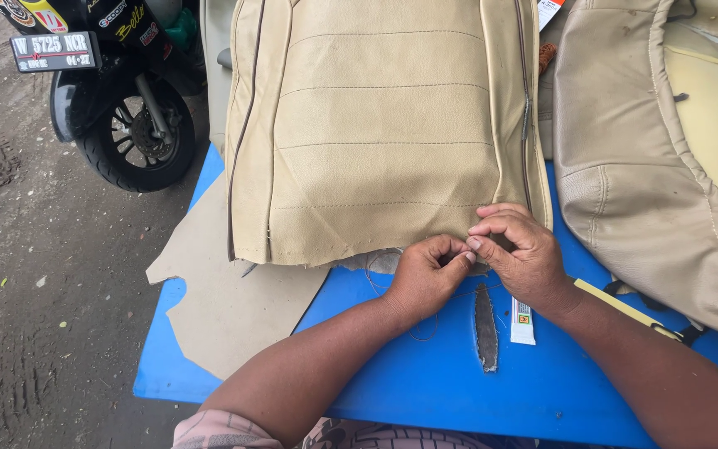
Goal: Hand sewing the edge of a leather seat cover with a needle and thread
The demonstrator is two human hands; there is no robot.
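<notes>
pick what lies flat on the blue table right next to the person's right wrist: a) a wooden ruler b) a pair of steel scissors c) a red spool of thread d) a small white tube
d: a small white tube lies flat on the blue table just below the right hand, beside a dark narrow strip.

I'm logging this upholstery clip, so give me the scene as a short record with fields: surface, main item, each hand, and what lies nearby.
Surface: blue table
Main item: beige seat cover, lower edge at the hands
Left hand: fingertips pinched at the cover's lower edge, thin thread looping beside it
Right hand: fingertips meeting the left hand's
Nearby: small white tube, dark narrow strip, tan cut sheet, second beige cover, motorcycle
</notes>
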